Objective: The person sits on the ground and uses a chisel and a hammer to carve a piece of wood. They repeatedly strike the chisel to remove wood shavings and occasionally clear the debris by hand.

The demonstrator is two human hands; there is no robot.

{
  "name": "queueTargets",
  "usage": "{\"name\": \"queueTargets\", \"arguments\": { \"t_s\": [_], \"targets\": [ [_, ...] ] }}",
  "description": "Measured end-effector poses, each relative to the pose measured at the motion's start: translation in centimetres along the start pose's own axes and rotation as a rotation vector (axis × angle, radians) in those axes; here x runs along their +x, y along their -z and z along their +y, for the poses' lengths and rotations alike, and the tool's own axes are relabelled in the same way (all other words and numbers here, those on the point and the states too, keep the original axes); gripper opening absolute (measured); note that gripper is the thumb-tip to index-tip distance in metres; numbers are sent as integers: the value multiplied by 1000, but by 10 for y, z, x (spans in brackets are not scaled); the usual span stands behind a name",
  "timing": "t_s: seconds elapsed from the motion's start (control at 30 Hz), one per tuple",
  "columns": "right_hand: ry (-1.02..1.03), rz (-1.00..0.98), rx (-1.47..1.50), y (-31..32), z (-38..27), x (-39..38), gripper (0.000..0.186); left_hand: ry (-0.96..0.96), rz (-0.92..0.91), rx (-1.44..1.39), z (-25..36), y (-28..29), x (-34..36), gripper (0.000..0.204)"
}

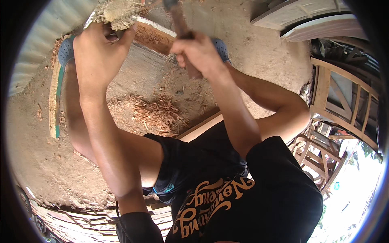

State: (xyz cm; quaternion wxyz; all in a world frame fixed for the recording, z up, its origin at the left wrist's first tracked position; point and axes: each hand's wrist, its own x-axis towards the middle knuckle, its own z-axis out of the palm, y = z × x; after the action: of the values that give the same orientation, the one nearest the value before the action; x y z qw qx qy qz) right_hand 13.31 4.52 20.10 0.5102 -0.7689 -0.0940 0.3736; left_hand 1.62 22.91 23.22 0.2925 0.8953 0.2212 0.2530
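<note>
My left hand (97, 56) is closed around a chisel at the upper left. The broad, frayed wooden top of the chisel (116, 15) sticks up above my fingers, and its blade is hidden. In my right hand (198, 54), held to the right of it, is a hammer (179, 20) with a brown handle, smeared by motion. The dark upper end of the hammer reaches the top edge of the view. Below and between both hands lies a timber piece (156, 37) with a pale edge and a reddish face covered in chips.
Wood shavings (160, 115) lie heaped on the dirt floor between my legs. A green-edged board (54, 101) is at the left, by a corrugated sheet (34, 52). Wooden frames (350, 95) stand at the right. Curved planks (324, 28) lie at the upper right.
</note>
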Motion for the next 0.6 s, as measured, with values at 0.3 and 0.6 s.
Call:
{"name": "queueTargets", "arguments": {
  "t_s": [0.3,0.6],
  "targets": [
    [519,110,338,9,-69,-38,39,-5,21,24,1,1,2,26],
    [-152,408,-360,-54,285,11,52,40,-41,-17,16,-8,1,29]
  ]
}}
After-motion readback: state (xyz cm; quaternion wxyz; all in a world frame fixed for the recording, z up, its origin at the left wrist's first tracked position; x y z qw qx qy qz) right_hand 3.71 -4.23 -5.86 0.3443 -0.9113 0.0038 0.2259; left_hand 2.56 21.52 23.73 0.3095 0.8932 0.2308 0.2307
